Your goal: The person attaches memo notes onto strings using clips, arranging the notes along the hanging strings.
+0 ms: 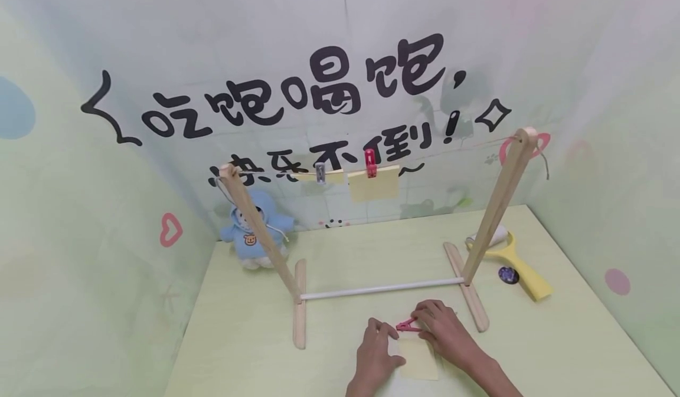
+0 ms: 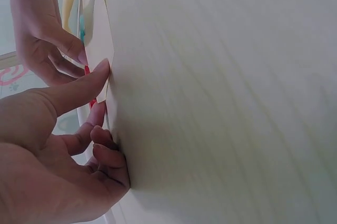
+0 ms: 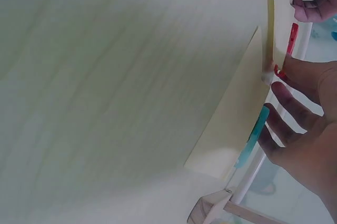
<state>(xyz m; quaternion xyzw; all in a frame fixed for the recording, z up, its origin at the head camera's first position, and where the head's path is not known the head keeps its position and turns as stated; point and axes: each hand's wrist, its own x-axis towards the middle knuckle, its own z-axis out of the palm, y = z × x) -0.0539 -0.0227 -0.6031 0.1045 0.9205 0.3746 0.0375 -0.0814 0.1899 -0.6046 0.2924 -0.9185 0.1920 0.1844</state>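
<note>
My left hand (image 1: 374, 350) pinches the left side of a small pale yellow paper (image 1: 418, 358) near the table's front, thumb on one face in the left wrist view. At the paper's far edge my right hand (image 1: 446, 332) pinches a pink-red clothespin (image 1: 408, 325) between thumb and fingers. The clothespin (image 3: 293, 39) lies right against the held paper (image 3: 281, 18) in the right wrist view. Beside my right fingers, a second yellow paper (image 3: 231, 124) lies on the table with a teal clothespin (image 3: 253, 137) along its edge.
Ahead stands a wooden frame (image 1: 499, 208) with a white rod (image 1: 382, 289) low across it. From its string hang yellow papers (image 1: 374, 186) under a red clothespin (image 1: 370, 162) and a grey one (image 1: 320, 173). A blue-clothed plush toy (image 1: 257, 232) sits left; a yellow-handled roller (image 1: 523, 270) lies right.
</note>
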